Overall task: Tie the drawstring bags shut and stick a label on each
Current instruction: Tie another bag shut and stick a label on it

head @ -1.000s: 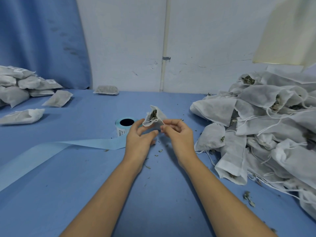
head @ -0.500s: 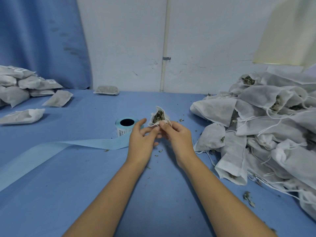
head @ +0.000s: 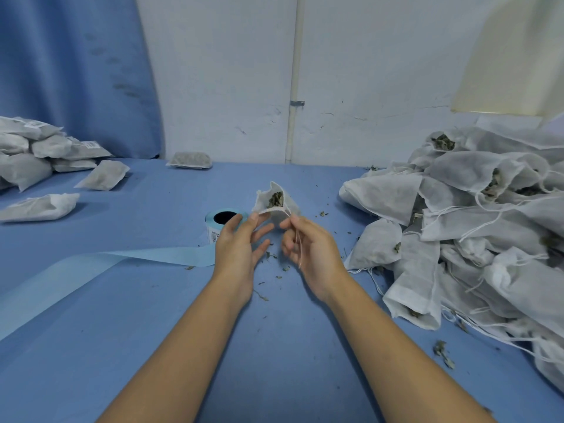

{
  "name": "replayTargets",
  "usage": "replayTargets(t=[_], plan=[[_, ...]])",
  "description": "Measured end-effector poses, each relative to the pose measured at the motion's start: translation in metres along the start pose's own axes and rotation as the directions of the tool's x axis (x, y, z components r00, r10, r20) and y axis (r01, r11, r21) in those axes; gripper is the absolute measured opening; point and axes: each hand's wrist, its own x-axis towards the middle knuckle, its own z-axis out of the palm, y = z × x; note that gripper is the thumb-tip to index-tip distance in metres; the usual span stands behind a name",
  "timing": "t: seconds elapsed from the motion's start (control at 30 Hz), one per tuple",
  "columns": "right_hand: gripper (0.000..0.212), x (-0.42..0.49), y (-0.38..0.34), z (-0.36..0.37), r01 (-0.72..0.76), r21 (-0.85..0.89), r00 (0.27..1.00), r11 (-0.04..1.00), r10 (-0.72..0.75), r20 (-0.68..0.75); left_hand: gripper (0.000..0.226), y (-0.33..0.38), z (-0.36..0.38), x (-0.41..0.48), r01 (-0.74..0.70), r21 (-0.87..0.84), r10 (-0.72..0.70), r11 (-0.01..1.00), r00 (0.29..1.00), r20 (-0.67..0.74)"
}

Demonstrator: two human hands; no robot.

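Note:
A small white drawstring bag [head: 276, 201] with dried leaves showing in its open mouth is held up over the blue table. My left hand [head: 241, 242] pinches the near rim of the bag between thumb and forefinger, its other fingers spread. My right hand [head: 308, 248] pinches the white drawstring [head: 297, 242], which hangs down across its palm. A blue label roll [head: 224, 219] stands just behind my left hand, its backing strip [head: 100, 270] trailing off to the left.
A big heap of open filled bags [head: 476, 227] fills the right side of the table. Finished, labelled bags [head: 45, 154] lie at the far left, one more [head: 189, 160] by the wall. Leaf crumbs [head: 442, 352] are scattered on the blue table [head: 152, 346].
My hands have drawn slightly apart. The left fingers have spread, and the right hand now has the drawstring pulled free of the bag mouth.

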Motion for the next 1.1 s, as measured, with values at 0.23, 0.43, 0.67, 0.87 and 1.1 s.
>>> replayTargets(t=[0.23,0.43,0.67,0.87,1.1], plan=[[0.031,-0.002,0.004,0.008,0.015,-0.096,0.999,0.995,-0.011,0.050,0.021,-0.009,0.013,-0.005,-0.139,0.217,0.147,0.966,0.989,-0.022],[0.029,-0.003,0.002,0.004,0.058,-0.182,0.997,0.982,-0.048,0.059,0.010,-0.008,0.012,-0.006,-0.249,0.406,0.272,0.879,0.962,0.002],[0.024,-0.003,0.005,0.008,0.102,-0.353,0.993,0.930,-0.071,0.099,0.013,-0.001,0.015,-0.006,-0.259,0.475,0.311,0.841,0.950,-0.032],[0.032,-0.005,-0.001,0.005,0.100,-0.520,0.993,0.848,-0.050,0.108,0.014,0.002,0.017,-0.007,-0.292,0.510,0.346,0.809,0.938,-0.010],[0.039,-0.007,0.002,0.013,0.162,-0.764,0.957,0.625,0.089,0.276,0.016,0.015,0.011,0.000,-0.210,0.434,0.271,0.876,0.959,-0.084]])
